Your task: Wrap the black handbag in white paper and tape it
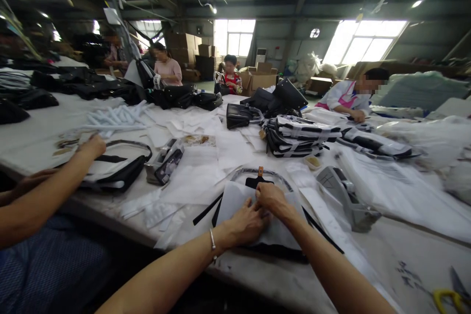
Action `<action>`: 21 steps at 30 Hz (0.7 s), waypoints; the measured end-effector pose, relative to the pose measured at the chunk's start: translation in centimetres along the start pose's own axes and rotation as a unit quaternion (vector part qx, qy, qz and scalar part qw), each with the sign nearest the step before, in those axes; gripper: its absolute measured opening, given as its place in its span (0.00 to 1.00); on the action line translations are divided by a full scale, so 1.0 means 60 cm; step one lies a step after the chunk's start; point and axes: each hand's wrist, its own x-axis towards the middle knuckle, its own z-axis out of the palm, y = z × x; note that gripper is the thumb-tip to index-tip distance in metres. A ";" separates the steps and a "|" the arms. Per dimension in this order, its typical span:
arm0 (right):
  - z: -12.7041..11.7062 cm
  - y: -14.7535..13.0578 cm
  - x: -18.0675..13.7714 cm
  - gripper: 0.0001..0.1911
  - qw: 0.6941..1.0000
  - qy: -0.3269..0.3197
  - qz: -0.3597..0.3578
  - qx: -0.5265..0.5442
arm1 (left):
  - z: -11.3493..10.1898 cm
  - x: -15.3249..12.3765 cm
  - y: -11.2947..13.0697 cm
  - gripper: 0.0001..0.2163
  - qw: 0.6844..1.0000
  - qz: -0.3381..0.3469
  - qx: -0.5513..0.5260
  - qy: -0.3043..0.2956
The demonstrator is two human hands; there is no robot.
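A black handbag wrapped in white paper (pixel 235 196) lies on the table in front of me, its wrapped handle (pixel 261 172) arching at the far side. My left hand (pixel 246 224) presses on the white paper with fingers curled, a bracelet on the wrist. My right hand (pixel 273 199) sits just beyond it, fingers bent and pinching the paper near the bag's top edge. Both hands touch each other over the bag.
A tape dispenser (pixel 348 196) stands to my right, another (pixel 164 163) to the left. A co-worker's arm (pixel 55 181) at left reaches over another black bag (pixel 117 169). Wrapped bags (pixel 298 135) are stacked further back. Yellow-handled scissors (pixel 451 297) lie at lower right. People work along the far side.
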 end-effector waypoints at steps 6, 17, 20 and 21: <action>0.055 0.049 -0.024 0.16 0.996 0.075 -0.022 0.040 | 0.010 0.004 -0.021 0.13 0.967 -0.216 -0.087 0.101; 0.063 0.083 -0.004 0.19 0.994 0.055 -0.068 0.063 | 0.016 0.014 -0.023 0.10 0.939 -0.322 -0.016 0.116; 0.070 0.089 0.004 0.20 0.994 0.058 -0.061 0.076 | 0.015 0.016 -0.024 0.11 0.938 -0.326 -0.006 0.119; 0.073 0.091 0.006 0.20 0.993 0.066 -0.053 0.084 | 0.016 0.016 -0.024 0.11 0.938 -0.327 -0.002 0.118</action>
